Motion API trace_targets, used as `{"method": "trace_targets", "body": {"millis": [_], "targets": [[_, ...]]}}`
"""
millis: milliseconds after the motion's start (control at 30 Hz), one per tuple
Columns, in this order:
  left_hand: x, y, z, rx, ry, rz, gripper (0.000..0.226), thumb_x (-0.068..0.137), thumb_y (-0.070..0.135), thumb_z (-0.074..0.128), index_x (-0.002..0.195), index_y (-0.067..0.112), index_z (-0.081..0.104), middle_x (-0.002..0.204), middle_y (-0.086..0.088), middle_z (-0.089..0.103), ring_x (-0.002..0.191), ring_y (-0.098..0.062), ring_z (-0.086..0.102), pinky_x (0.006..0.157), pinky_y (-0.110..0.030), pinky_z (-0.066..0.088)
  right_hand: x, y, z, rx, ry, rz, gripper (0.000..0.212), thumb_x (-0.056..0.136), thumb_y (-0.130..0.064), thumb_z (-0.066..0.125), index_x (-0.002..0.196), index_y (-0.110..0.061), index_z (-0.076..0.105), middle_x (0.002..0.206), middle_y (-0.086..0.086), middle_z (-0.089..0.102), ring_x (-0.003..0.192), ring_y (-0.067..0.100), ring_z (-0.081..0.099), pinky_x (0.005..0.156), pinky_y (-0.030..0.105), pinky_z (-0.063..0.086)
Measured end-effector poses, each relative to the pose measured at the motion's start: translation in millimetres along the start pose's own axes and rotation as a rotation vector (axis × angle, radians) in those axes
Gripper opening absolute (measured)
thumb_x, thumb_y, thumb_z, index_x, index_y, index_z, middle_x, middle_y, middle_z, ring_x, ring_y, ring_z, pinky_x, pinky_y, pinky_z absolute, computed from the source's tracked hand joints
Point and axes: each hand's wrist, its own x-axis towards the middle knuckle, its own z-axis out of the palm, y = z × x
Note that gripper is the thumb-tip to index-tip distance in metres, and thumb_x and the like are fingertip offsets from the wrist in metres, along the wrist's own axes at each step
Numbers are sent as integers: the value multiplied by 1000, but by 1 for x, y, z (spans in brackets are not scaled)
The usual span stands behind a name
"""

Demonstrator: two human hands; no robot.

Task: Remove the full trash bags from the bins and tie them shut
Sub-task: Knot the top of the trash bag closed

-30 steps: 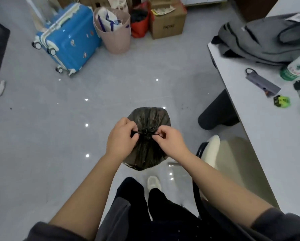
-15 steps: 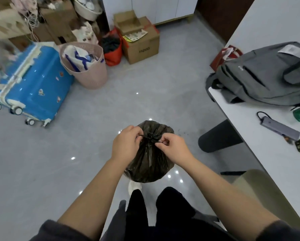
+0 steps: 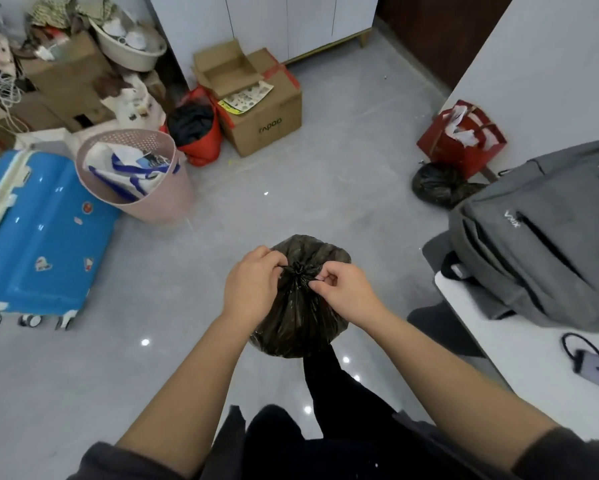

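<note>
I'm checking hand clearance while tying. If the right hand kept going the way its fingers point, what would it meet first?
The right hand points inward at the knot on the trash bag, which its fingers pinch. Just past that, the left hand, though depth is hard to judge.

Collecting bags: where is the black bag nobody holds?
Head view, right side: the black bag lies on the floor beside the red paper bag, just beyond the backpack.

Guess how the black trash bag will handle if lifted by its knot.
Likely floppy: the trash bag is thin crinkled film, bulging below the neck. Probably light for its size: left hand and right hand only pinch its tie ends. Glossy film may slip.
</note>
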Motion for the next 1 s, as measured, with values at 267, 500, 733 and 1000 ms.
{"method": "trace_targets", "body": {"millis": [267,500,733,1000], "targets": [[165,35,-9,-20,-23,67,16,89,12,56,95,20,69,92,3,60,87,-21,58,70,-32,46,129,-24,-90,-24,37,6,22,82,-22,69,66,-19,55,60,-8,51,57,6,46,55,16,36],[319,65,-1,-20,-93,187,16,90,14,56,97,21,67,97,2,61,87,-23,59,71,-35,47,243,-30,-160,2,184,75,27,80,-21,70,62,-26,51,58,-10,51,58,9,47,55,20,35],[466,95,21,-10,-260,363,16,91,15,53,98,22,66,96,3,59,85,-22,59,75,-42,49,340,-22,-220,24,311,210,19,81,-22,69,67,-18,56,62,-4,55,60,12,49,59,26,38],[590,164,58,37,-335,559,14,87,14,57,93,21,67,95,2,61,86,-24,60,76,-42,50,410,9,-296,108,428,306,28,82,-23,68,61,-23,49,61,-4,53,59,10,48,58,23,38]]}}
